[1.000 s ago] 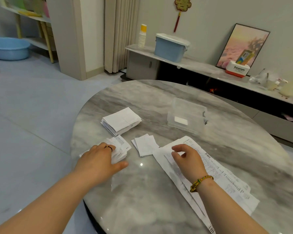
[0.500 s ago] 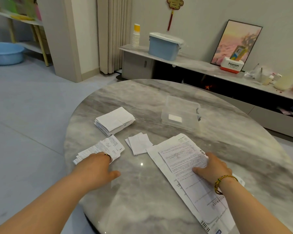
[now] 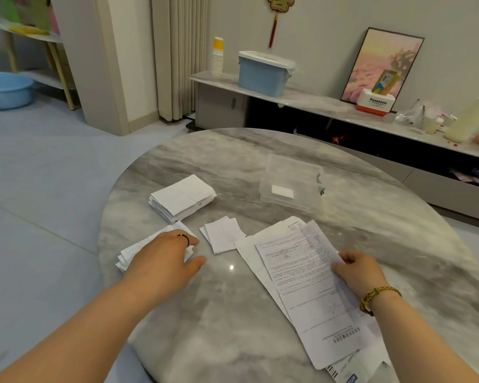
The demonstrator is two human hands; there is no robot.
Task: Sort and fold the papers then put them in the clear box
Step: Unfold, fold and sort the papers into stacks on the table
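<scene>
A round grey marble table carries the papers. My left hand rests flat on a small stack of printed slips near the left edge. My right hand pinches the right edge of the top printed sheet of a pile of long unfolded papers. A thick stack of folded white papers lies further back on the left. A few small folded white pieces sit between the piles. The clear box stands open beyond them with one white folded piece inside.
Behind the table runs a low marble shelf with a blue lidded bin, stacked paper cups, a framed picture and a Panasonic box. A blue basin sits on the floor at far left.
My right hand slid from the left part of the unfolded pile to its right edge and took hold of the top sheet. My left hand stayed on the printed slips.
</scene>
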